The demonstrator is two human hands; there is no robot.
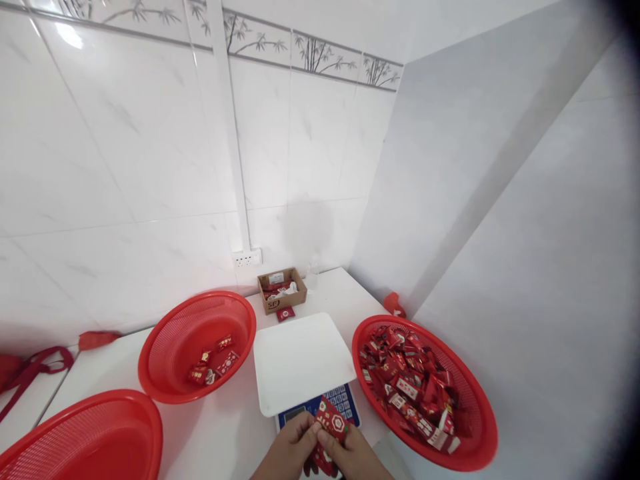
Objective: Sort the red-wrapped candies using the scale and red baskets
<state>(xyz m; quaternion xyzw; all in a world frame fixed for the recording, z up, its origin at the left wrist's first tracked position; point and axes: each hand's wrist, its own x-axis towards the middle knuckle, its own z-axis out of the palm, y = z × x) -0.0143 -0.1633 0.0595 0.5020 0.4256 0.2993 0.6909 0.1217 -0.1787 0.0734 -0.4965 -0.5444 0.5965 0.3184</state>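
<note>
Both hands meet at the lower middle, in front of a digital scale with a white pan (303, 360) and a blue keypad (343, 402). Between them is a red printed packet (331, 421) with white flower patterns. My left hand (296, 443) pinches its left side, thumb on the front. My right hand (350, 450) grips the lower right side, its thumb also on the front face. The lower fingers are partly hidden behind the packet. Right of the scale, a red plastic basket (493, 433) holds many small red-wrapped packets (410, 387).
Left of the scale, another red basket (150, 363) holds several red packets (227, 362). A third red basket (155, 427) stands at the lower left. Near the wall are a small cardboard box (295, 300) with red packets and a lone red packet (285, 314). A socket (247, 258) is on the tiled wall.
</note>
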